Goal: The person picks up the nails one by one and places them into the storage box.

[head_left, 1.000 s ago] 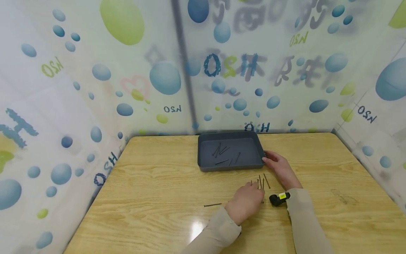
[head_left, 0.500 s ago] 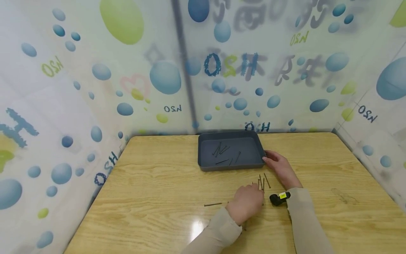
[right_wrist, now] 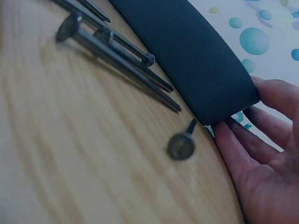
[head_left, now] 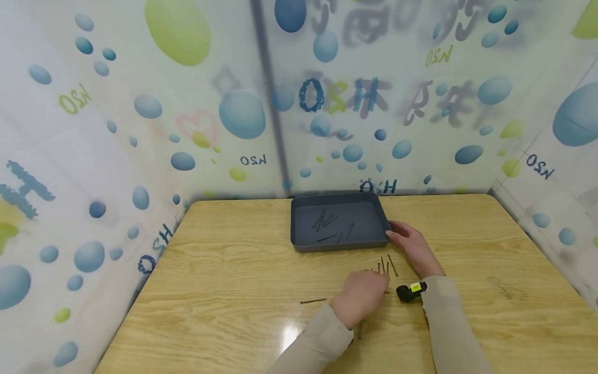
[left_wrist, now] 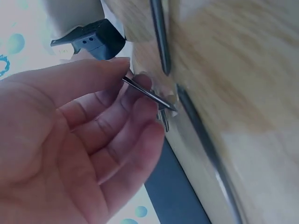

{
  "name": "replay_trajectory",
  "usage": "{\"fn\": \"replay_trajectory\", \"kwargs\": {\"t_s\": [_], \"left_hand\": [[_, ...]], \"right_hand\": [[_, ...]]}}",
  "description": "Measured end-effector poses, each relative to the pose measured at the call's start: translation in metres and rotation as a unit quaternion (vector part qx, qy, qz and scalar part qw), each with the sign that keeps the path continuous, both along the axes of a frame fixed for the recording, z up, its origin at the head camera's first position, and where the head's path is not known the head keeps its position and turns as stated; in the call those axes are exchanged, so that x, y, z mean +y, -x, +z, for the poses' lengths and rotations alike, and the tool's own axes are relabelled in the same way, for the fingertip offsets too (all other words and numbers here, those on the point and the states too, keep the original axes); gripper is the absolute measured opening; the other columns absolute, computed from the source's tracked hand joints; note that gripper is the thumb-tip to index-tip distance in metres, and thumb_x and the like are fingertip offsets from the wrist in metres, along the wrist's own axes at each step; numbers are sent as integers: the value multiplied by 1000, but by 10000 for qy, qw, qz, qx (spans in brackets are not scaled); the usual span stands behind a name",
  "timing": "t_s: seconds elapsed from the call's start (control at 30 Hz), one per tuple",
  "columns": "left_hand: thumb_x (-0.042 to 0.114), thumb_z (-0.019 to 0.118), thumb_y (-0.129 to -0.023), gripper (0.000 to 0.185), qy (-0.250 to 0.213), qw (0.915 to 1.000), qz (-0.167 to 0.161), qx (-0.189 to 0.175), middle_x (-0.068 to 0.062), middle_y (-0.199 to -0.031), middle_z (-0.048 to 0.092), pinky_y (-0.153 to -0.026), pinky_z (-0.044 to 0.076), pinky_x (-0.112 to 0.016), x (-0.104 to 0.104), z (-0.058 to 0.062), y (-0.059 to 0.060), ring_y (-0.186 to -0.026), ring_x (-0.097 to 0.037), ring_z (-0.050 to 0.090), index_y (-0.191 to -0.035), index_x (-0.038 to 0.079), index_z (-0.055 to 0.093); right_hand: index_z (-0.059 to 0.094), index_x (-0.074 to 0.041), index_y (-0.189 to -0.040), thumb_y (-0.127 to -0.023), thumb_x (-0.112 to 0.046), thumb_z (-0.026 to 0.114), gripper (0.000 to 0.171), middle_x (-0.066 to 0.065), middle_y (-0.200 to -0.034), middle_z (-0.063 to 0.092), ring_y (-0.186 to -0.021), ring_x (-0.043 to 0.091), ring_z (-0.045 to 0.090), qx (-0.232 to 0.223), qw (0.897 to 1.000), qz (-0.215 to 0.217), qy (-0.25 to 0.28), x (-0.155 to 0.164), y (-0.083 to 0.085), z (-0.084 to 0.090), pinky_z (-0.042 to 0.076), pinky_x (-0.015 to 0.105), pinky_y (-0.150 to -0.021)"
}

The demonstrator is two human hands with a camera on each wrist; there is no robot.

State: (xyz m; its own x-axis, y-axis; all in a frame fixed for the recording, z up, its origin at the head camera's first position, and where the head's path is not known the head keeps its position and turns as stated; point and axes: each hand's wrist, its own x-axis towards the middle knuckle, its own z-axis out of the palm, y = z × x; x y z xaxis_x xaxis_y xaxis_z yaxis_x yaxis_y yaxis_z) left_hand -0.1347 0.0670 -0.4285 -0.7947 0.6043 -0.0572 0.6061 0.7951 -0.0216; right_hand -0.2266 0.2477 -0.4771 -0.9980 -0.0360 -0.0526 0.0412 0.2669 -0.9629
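My left hand point(head_left: 362, 296) is low over the table among loose nails. In the left wrist view, its thumb and fingertips pinch a nail point(left_wrist: 150, 96) near one end, with the point reaching towards the wood. From above, that nail is mostly hidden by the hand. My right hand point(head_left: 413, 249) holds the front right corner of a dark grey tray point(head_left: 340, 247), thumb at the front and fingers along the right side. Several nails point(head_left: 392, 265) lie between the hands, in front of the tray. The right wrist view shows their round heads, with one nail point(right_wrist: 181, 145) close to the corner.
Inside the tray lie several more nails point(head_left: 326, 221). A single nail point(head_left: 313, 301) rests on the wooden table point(head_left: 224, 280) left of my left hand, another point(head_left: 360, 330) beside the left sleeve. A patterned wall point(head_left: 243, 114) stands behind the table. A black camera point(head_left: 411, 292) sits on the right wrist.
My left hand has shifted only slightly over the nails, and a nail beside its sleeve now shows more. The right hand and the tray stay put.
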Motion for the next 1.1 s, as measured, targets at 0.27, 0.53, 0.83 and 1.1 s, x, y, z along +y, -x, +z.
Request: {"fn": "replay_trajectory", "kwargs": {"t_s": [0.27, 0.53, 0.83, 1.1], "left_hand": [[25, 62, -85, 23, -694, 9962, -465, 258, 14, -89, 62, -55, 44, -18, -6, 10, 5, -72, -2, 57, -107, 28, 61], [15, 61, -86, 25, -841, 9935, -619, 444, 13, -96, 62, -59, 45, -15, -11, 13, 9, -78, -1, 57, -107, 28, 65], [20, 59, -87, 18, -1114, 9935, -240, 14, 15, -83, 62, -56, 42, -15, -21, 15, 18, -66, 1, 54, -103, 27, 64], [25, 62, -85, 5, -1682, 9846, -23, -473, 16, -67, 55, -54, 39, -15, -38, 23, 29, -54, 3, 45, -84, 24, 67]], "right_hand": [[36, -14, -137, -87, -40, 55, 59, 9, -136, 38, -121, 25, 37, 44, 10000, 14, -2, -1, 1, 2, 32, 45, -97], [36, -14, -137, -87, -39, 54, 59, 10, -136, 38, -121, 24, 38, 41, 10000, 28, -10, 0, 1, 2, 33, 44, -96], [35, -15, -138, -88, -38, 55, 59, 9, -137, 37, -122, 24, 36, -13, 9999, 39, 119, 1, 1, 1, 31, 44, -97], [35, -15, -137, -87, -39, 54, 59, 8, -136, 38, -121, 23, 38, -11, 9999, 28, 112, 0, 1, 0, 31, 43, -97]]}}
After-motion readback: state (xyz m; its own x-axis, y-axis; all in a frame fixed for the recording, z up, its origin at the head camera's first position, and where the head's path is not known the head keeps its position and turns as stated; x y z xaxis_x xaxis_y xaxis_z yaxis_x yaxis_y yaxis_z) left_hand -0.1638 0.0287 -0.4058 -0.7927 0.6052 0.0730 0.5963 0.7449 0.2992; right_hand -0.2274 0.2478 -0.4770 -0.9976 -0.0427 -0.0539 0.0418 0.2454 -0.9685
